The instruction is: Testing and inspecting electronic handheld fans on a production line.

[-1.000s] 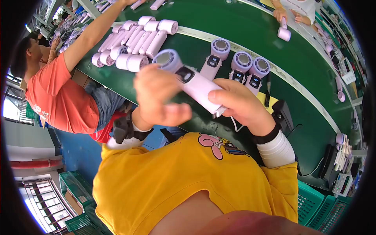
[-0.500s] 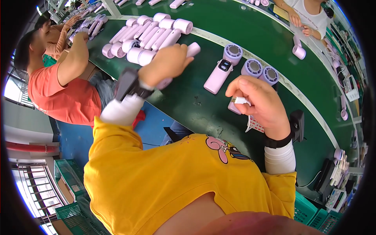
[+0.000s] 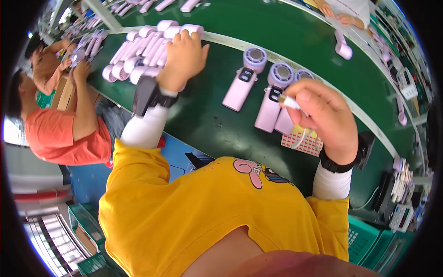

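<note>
My left hand (image 3: pixel 183 59) lies stretched out over a pile of pink handheld fans (image 3: pixel 134 55) on the green table (image 3: pixel 207 120), its fingers curled over the rightmost fan (image 3: pixel 193 30). My right hand (image 3: pixel 325 117) is raised above the table and pinches a small white cable plug (image 3: pixel 287 101) between thumb and fingers; a thin white cord hangs below it. The plug sits right by the handle of one of three pink fans lying side by side, at left (image 3: pixel 241 81), middle (image 3: pixel 272 99) and right (image 3: pixel 291 121), partly hidden by my hand.
A sheet of small red stickers (image 3: pixel 302 142) lies under my right hand beside a black device (image 3: pixel 370 144). A co-worker in an orange shirt (image 3: pixel 60 136) sits at my left. Another person's hands (image 3: pixel 339 14) work across the table near a pink fan (image 3: pixel 344 47). Green crates (image 3: pixel 364 240) stand lower right.
One second ago both hands held a pink fan in front of me. My left hand has since carried it left to the pile, and my right hand has moved right with the plug.
</note>
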The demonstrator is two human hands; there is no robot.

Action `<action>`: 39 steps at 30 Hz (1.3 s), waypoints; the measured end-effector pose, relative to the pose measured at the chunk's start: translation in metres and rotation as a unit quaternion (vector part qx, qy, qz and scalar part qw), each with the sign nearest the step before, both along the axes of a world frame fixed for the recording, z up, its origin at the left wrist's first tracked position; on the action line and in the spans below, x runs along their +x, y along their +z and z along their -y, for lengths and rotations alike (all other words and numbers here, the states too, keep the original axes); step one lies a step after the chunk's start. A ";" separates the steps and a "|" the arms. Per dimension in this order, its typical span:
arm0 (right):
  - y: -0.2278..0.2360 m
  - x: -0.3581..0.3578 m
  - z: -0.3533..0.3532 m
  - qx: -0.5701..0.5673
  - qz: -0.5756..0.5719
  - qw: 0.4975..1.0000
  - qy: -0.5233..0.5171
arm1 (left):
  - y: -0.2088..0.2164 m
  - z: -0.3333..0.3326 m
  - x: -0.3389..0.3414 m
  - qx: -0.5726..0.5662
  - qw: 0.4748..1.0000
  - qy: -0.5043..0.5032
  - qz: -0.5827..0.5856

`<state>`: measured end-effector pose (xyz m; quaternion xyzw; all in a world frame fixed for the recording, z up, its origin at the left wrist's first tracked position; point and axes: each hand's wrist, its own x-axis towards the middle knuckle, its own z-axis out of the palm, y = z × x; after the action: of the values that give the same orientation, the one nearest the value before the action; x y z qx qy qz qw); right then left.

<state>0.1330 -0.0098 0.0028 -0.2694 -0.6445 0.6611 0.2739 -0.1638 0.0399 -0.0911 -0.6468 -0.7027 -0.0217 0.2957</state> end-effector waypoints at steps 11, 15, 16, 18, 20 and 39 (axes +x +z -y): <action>0.008 0.038 -0.013 0.073 -0.091 0.986 -0.120 | -0.010 0.029 0.087 -0.188 0.860 -0.075 0.469; -0.007 0.033 -0.036 0.123 -0.126 0.959 -0.221 | 0.021 0.029 0.106 -0.196 0.746 -0.141 0.620; -0.011 0.032 -0.040 0.187 -0.080 0.932 -0.300 | 0.027 0.035 0.120 -0.120 0.749 -0.212 0.616; -0.015 0.030 -0.042 0.256 -0.029 0.886 -0.386 | 0.038 0.042 0.138 -0.044 0.738 -0.294 0.606; -0.018 0.023 -0.044 0.371 -0.101 0.841 -0.379 | 0.047 0.046 0.152 -0.008 0.748 -0.407 0.524; -0.003 0.012 -0.005 0.026 -0.234 0.943 -0.236 | 0.018 0.020 0.146 -0.010 0.692 -0.592 0.412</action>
<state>0.1449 -0.0045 0.0000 -0.2444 -0.4970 0.6049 0.5721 -0.0182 0.0201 -0.0730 -0.8579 -0.2256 -0.4497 -0.1046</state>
